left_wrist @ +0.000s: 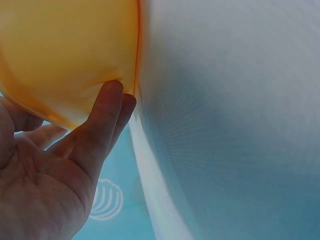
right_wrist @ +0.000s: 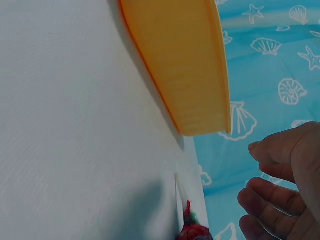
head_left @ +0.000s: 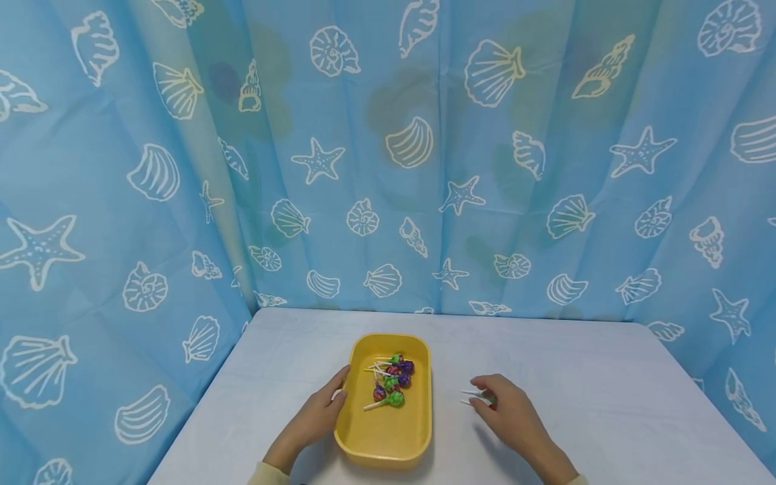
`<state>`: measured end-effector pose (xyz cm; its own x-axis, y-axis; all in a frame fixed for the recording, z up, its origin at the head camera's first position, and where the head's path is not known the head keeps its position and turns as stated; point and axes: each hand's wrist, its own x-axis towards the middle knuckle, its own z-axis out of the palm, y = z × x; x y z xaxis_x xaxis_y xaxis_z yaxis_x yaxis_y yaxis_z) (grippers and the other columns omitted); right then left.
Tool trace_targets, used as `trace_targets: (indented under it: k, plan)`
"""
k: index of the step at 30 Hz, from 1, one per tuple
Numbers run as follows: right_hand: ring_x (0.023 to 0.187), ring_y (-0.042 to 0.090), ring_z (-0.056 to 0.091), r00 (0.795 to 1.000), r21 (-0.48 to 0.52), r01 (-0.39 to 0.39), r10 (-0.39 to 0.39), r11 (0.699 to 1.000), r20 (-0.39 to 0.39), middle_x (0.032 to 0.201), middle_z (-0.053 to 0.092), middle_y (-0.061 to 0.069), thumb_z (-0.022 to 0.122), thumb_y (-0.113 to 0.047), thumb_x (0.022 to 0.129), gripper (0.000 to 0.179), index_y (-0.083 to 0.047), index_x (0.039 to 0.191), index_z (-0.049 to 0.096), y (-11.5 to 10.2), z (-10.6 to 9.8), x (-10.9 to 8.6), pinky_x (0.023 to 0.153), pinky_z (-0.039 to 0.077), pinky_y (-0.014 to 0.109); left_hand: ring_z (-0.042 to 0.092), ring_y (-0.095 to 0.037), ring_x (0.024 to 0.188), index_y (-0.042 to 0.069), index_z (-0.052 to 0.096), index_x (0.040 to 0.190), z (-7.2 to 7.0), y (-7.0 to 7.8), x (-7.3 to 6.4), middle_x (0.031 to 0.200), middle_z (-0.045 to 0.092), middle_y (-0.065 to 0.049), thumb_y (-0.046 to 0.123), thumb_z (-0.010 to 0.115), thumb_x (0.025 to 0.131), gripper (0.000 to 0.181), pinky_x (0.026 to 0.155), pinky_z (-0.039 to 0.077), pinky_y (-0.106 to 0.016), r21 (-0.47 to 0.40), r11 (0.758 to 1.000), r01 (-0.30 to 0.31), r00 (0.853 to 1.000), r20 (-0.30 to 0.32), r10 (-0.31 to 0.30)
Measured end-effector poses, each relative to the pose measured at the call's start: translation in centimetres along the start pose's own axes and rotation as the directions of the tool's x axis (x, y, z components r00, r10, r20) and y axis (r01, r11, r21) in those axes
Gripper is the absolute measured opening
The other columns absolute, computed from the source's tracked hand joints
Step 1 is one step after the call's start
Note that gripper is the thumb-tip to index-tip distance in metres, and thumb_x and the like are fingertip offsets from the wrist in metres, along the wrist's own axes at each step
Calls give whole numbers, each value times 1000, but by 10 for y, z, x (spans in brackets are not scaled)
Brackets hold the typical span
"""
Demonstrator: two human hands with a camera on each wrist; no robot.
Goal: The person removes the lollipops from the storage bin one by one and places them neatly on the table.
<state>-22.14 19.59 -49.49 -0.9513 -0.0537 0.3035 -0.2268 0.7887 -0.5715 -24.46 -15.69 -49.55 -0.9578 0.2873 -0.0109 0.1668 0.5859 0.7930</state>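
Note:
A yellow box [head_left: 383, 441] stands on the table, with several wrapped lollipops [head_left: 393, 381] inside. My left hand [head_left: 314, 416] rests against the box's left side, and its fairly straight fingers [left_wrist: 106, 102] touch the outer wall. To the right of the box, my right hand [head_left: 512, 414] hovers over lollipops whose two white sticks [head_left: 469, 392] point toward the box. In the right wrist view a red-wrapped lollipop [right_wrist: 194, 232] lies on the table, apart from my loosely bent right fingers [right_wrist: 270, 202]. The hand partly hides these lollipops in the head view.
A white-covered table [head_left: 606, 377] carries everything. A blue curtain [head_left: 388, 236] with shell and starfish prints hangs behind it and along both sides.

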Motion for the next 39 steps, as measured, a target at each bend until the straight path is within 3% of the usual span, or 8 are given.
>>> trace_targets:
  k: [11,34,39]
  plan:
    - [93,16,66,999,13,31,-31,999,7,106,71,3,81,-12,85,28,-11,112,72,-18,7,7,86,60,41,41,-46,140,3,33,158,1,1,0,151,46,-26,12,42,109,51,113,33,-63,15,1000,-2,1000,-10,2]
    - [94,16,66,996,11,71,-72,997,59,108,70,-1,82,-16,86,30,-13,115,72,-45,16,16,81,60,42,42,-45,139,4,34,158,0,-2,1,150,48,-25,14,43,109,51,112,34,-63,18,1000,-2,1000,-5,2]
    - [93,14,66,992,16,116,-117,993,45,108,70,-1,82,-15,86,31,-13,116,72,-50,18,19,82,60,39,43,-46,138,3,34,158,0,-2,1,149,49,-25,13,43,109,51,111,35,-64,16,1000,-7,1000,-7,7]
